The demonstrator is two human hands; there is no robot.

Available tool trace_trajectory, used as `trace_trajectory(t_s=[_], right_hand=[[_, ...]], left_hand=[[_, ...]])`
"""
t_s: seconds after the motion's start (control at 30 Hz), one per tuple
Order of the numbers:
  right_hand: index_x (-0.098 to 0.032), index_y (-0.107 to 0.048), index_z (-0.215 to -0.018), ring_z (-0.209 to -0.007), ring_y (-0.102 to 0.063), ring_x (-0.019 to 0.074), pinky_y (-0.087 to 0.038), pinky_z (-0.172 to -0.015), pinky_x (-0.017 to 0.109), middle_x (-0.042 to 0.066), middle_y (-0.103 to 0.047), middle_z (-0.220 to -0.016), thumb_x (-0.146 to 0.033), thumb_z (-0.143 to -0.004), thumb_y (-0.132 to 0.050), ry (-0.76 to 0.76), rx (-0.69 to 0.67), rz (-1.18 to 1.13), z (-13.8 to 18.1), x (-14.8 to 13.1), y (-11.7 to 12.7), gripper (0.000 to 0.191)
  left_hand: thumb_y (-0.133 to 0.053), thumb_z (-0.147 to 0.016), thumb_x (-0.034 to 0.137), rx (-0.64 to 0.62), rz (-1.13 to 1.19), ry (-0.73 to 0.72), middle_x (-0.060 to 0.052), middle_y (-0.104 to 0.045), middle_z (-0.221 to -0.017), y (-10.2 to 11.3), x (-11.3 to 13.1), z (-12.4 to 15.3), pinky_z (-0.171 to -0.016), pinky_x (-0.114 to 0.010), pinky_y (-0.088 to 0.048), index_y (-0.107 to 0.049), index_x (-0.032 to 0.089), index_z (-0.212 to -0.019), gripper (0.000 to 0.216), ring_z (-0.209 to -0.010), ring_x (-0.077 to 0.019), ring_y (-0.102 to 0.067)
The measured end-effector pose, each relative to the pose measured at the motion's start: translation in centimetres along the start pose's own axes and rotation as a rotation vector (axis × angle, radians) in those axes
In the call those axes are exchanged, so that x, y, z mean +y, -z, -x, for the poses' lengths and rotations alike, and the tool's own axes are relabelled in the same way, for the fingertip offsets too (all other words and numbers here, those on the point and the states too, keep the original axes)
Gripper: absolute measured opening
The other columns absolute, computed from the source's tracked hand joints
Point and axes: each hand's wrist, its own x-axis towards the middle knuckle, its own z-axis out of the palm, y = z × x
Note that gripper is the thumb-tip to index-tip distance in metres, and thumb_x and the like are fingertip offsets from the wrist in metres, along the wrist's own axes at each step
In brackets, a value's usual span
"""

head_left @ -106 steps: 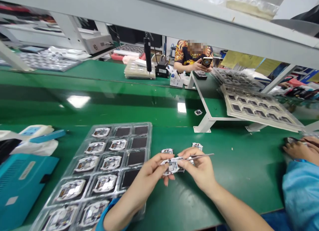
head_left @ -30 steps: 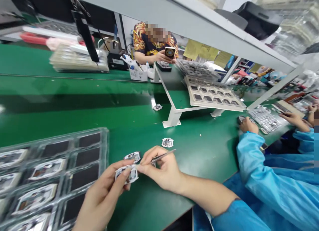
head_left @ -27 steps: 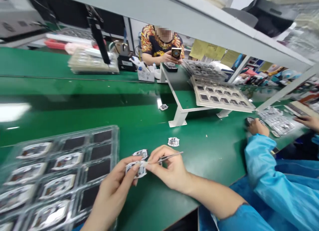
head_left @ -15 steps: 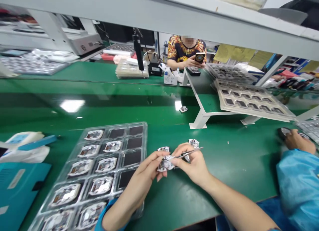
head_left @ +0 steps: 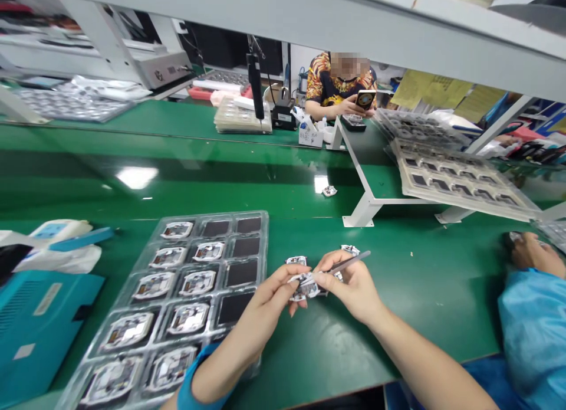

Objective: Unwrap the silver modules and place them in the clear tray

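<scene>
My left hand (head_left: 269, 295) is closed on a small white-framed electronic module (head_left: 306, 291), gripped at its left edge between thumb and fingers. In my right hand (head_left: 354, 286) are metal tweezers (head_left: 354, 261), pinched near the module end, with the tips over the module's top. The exact contact of the tips is too small to make out. Just behind my fingers a similar module (head_left: 295, 261) lies on the green bench, and another module (head_left: 350, 249) sits behind my right hand, partly covered.
Left of my hands a clear plastic tray (head_left: 264, 236) holds several modules and dark square pads. A loose module (head_left: 329, 191) lies farther back, left of a raised stand (head_left: 367, 206). A co-worker's blue sleeve (head_left: 535, 315) is at right; a person (head_left: 340, 85) holds a phone opposite.
The whole view has shifted slightly, so most things appear farther right. The tweezers slant more steeply over the module. Both hands keep their hold.
</scene>
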Motion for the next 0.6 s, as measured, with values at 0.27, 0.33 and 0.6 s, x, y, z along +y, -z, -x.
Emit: trace_trajectory(t_s=[0.27, 0.33, 0.6], right_hand=[[-0.018, -0.062, -0.082, -0.069, -0.06, 0.012, -0.048, -0.062, 0.023, 0.002, -0.067, -0.079, -0.045, -0.074, -0.081, -0.042, 0.033, 0.0, -0.12, 0.41, -0.09, 0.034], [-0.018, -0.062, -0.08, -0.07, -0.061, 0.0122, -0.049, -0.064, 0.024, 0.001, -0.068, -0.079, -0.045, -0.072, -0.082, -0.039, 0.049, -0.023, -0.16, 0.43, -0.13, 0.035], [-0.018, -0.062, -0.075, -0.071, -0.065, 0.0134, -0.051, -0.066, 0.025, 0.002, -0.072, -0.077, -0.041, -0.066, -0.088, -0.052, 0.072, -0.09, -0.26, 0.19, -0.34, 0.035]], left_hand=[[-0.056, -0.09, 0.036, -0.008, -0.106, -0.042, -0.003, -0.065, -0.08, -0.01, -0.25, 0.05, -0.064, -0.03, -0.044, -0.066, 0.019, -0.11, 0.028, -0.07, -0.0177, -0.056], [-0.057, -0.089, 0.034, -0.008, -0.112, -0.054, -0.003, -0.065, -0.082, 0.03, -0.21, 0.04, -0.064, -0.03, -0.044, -0.066, 0.019, -0.109, 0.027, -0.07, -0.0174, -0.056], [-0.063, -0.085, 0.032, -0.047, -0.131, -0.073, -0.002, -0.064, -0.078, 0.15, -0.12, -0.07, -0.061, -0.028, -0.044, -0.064, 0.019, -0.111, 0.029, -0.069, -0.0166, -0.058]])
